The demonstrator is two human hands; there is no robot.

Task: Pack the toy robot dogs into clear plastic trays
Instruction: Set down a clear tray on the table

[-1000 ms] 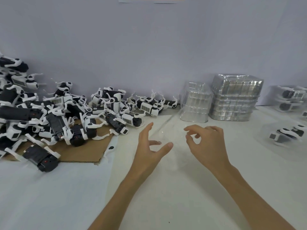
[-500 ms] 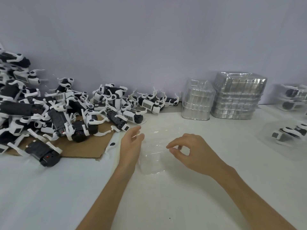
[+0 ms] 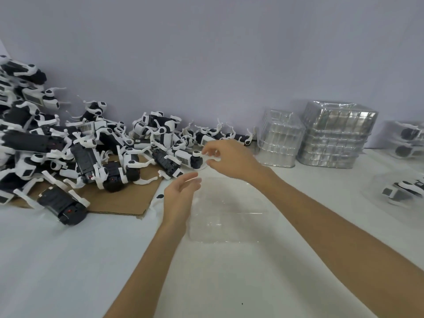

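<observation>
Clear thin plastic tray (image 3: 227,212) lies empty mid-frame on the white table (image 3: 68,260). Left hand (image 3: 181,198) sits beside its left edge, fingers loose, holding nothing. Right hand (image 3: 231,157) is at the nearest toy dog (image 3: 187,159), fingers narrowed at a white leg; blurred, grip unclear. A few packed trays (image 3: 400,191) far right. Glossy black-and-white dog pile (image 3: 68,145) at left on cardboard (image 3: 119,198) is big. Mostly undone, I'd say.

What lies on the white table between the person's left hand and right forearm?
One empty clear plastic tray lies flat there, beside the left hand and right forearm; the head view shows it.
</observation>
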